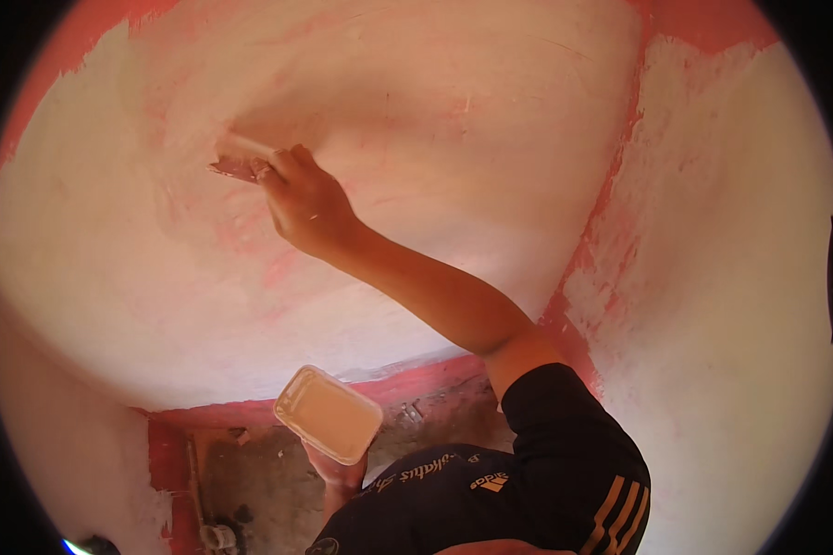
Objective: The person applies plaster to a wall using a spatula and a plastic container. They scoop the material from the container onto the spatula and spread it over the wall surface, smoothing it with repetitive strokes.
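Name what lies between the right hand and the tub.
In the head view, only pale wall with pinkish smears shows between the right hand and the tub.

Front wall [453,176] ahead; left wall [55,407] and right wall [731,240] flank it. Floor [282,490] below, at front wall's foot. Right hand [307,202] up at front wall, left of wall's middle; flat tool [238,169] in it, projecting left (wall contact hard to tell). Left hand [344,470] lower, nearer torso [435,495], under tub [311,440]. Tub above floor, between torso and front wall; filling [329,411] inside.
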`<state>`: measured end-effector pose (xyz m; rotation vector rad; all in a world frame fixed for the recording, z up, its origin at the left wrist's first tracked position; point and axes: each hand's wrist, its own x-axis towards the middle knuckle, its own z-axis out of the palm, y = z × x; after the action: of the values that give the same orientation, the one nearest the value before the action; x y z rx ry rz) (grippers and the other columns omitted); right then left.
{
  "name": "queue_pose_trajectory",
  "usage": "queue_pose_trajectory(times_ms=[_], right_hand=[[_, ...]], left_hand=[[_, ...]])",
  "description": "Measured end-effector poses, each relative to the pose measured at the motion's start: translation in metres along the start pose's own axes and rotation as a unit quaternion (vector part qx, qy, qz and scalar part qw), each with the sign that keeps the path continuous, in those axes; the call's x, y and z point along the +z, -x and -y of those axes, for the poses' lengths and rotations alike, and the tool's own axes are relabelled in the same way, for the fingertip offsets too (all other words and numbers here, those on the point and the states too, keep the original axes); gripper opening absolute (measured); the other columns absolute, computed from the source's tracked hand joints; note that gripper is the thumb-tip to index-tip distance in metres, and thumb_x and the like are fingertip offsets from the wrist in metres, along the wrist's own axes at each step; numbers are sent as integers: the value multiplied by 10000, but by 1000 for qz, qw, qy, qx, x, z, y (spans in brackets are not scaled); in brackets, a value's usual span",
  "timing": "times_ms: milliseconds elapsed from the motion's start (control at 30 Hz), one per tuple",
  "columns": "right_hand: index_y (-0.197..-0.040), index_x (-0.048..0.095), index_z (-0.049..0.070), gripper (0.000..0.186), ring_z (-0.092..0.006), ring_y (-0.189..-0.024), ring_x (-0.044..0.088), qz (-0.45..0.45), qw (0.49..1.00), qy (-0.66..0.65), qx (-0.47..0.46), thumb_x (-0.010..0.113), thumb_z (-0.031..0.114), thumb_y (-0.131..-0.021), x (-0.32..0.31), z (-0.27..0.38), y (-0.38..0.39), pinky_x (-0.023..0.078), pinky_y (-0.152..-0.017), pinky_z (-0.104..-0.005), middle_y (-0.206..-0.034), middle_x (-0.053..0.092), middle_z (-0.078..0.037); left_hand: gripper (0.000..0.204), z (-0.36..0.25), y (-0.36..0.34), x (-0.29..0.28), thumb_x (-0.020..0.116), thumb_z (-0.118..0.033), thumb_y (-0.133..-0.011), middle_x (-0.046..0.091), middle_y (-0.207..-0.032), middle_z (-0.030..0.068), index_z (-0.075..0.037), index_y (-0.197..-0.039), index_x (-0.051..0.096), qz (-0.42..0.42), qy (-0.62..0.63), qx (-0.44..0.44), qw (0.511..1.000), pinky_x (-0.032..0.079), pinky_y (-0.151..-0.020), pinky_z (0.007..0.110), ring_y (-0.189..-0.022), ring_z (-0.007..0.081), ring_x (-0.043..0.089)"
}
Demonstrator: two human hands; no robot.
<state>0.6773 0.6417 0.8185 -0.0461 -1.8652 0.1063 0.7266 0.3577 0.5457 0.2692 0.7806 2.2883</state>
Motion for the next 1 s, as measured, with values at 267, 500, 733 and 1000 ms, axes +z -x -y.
queue_pose_trajectory(times_ms=[267, 500, 733, 1000], right_hand=[[-1200, 622, -49, 365, -388, -995, 595, -352, 832, 368, 220, 574, 10, -844, -274, -194, 16, 473, -884, -505, -1005, 647, -213], [-1350, 634, 120, 588, -273, -1286, 556, -143, 980, 118, -67, 515, -97, -816, -7, -25, -27, 399, -1087, -430, -1420, 587, -88], [-1143, 634, -65, 288, -423, -968, 621, -276, 939, 189, 82, 605, 34, -874, 62, -16, 0, 496, -941, -494, -1097, 654, -259], [-1369, 610, 84, 520, -336, -1086, 601, -214, 914, 311, 148, 518, -9, -866, 212, 97, -17, 421, -966, -435, -1097, 682, -168]], left_hand=[[464, -28, 11, -3, 412, -481, -1054, 605, -1262, 36, -132, -1332, 537, -2, 63, -46, 997, 510, -968, 445, -1159, 250, 600], [469, -98, -24, -63, 442, -461, -1032, 602, -1214, 81, -121, -1349, 505, -22, 51, -27, 998, 555, -828, 509, -1097, 300, 612], [482, -205, -49, -147, 447, -506, -1022, 617, -1194, 72, -139, -1325, 525, 18, -41, -28, 999, 559, -786, 521, -1075, 303, 628], [524, -361, -94, -258, 408, -538, -1034, 588, -1278, 54, -152, -1372, 509, 19, -54, -35, 998, 514, -943, 499, -1171, 278, 587]])
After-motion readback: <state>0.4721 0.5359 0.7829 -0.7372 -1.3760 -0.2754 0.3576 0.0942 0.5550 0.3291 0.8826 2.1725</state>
